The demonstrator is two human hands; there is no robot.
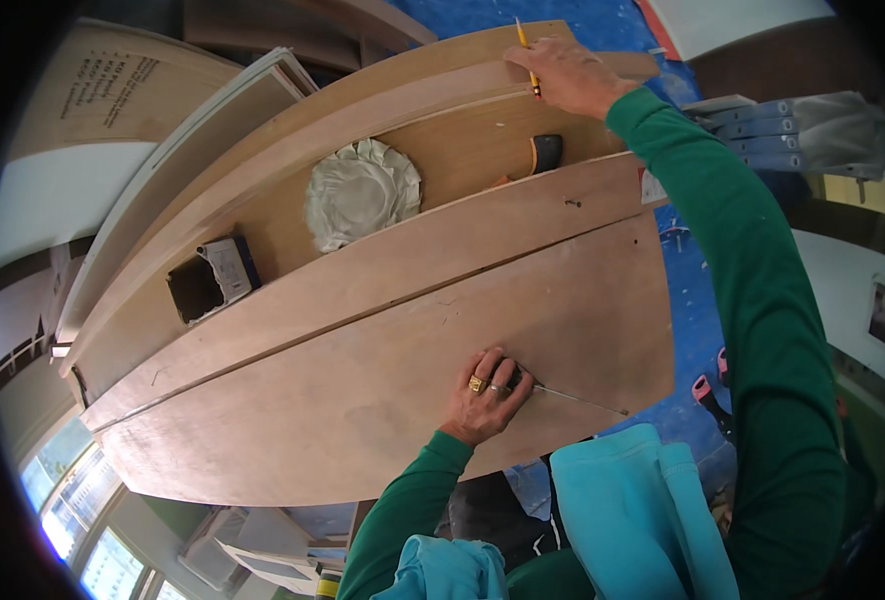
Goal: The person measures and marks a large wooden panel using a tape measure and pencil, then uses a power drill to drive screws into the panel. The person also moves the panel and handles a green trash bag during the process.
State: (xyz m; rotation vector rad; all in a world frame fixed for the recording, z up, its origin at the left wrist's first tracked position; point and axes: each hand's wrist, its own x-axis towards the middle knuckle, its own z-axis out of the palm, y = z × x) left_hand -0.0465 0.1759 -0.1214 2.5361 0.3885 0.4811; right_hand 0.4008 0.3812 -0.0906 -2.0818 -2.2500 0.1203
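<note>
My left hand [482,398], wearing rings, lies with curled fingers over a dark-bodied tool with a long thin metal shaft [582,402]. That shaft points right along the near wooden panel [362,420]; the part under my fingers is hidden, so its exact kind is unclear. Farther off, my right hand [574,78] pinches a yellow pencil [525,55] above the far end of a curved, boat-shaped wooden piece [262,155]. The pencil's sharpened point is upward. A narrow gap runs between the near panel and the wooden strip [362,275] behind it.
In the wooden trough sit a crumpled pale round liner [362,195], an open small box [212,278] and a black-and-orange object [545,153]. A screw [574,203] stands on the strip. Blue sheeting [697,290] covers the floor; pink-and-black handles [707,400] lie at right.
</note>
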